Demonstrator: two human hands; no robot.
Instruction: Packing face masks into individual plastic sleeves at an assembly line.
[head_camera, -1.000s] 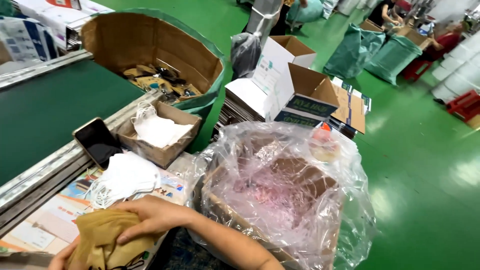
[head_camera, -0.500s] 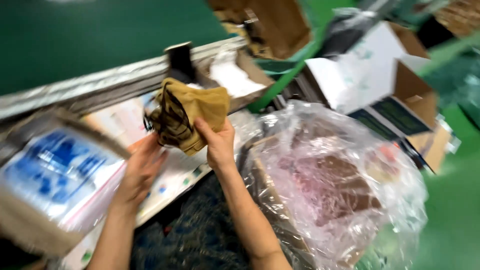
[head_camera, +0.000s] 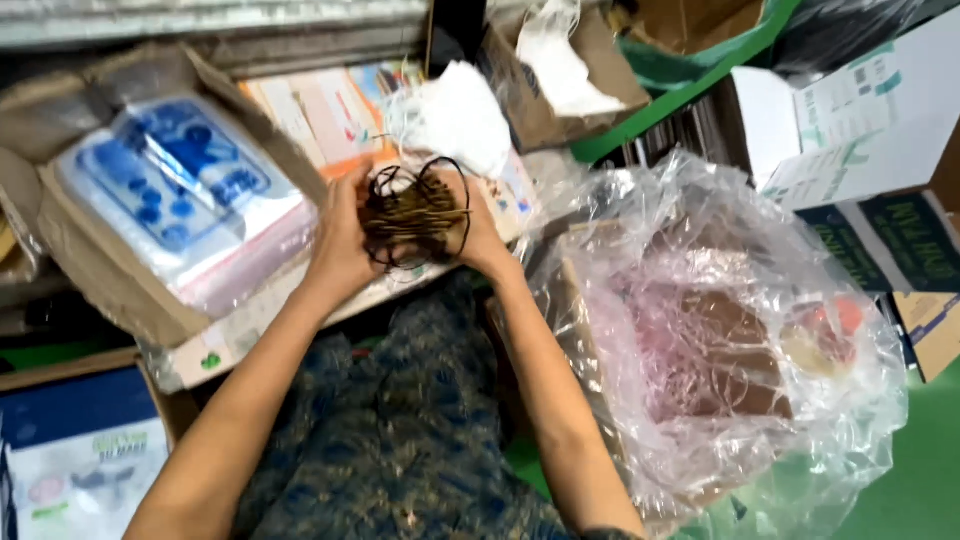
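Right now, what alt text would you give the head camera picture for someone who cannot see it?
Two bare hands, left and right, hold a bundle of brown folded paper with dark cord loops between them. An open carton of blue-and-white packets lies to the left, a box lined with clear plastic to the right.

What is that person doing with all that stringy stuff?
A person holds a small brown bundle with black cord loops between both hands, the left hand and right hand, above a cluttered bench. A box lined with clear plastic stands at their right, and an open carton of blue-and-white packets at their left.
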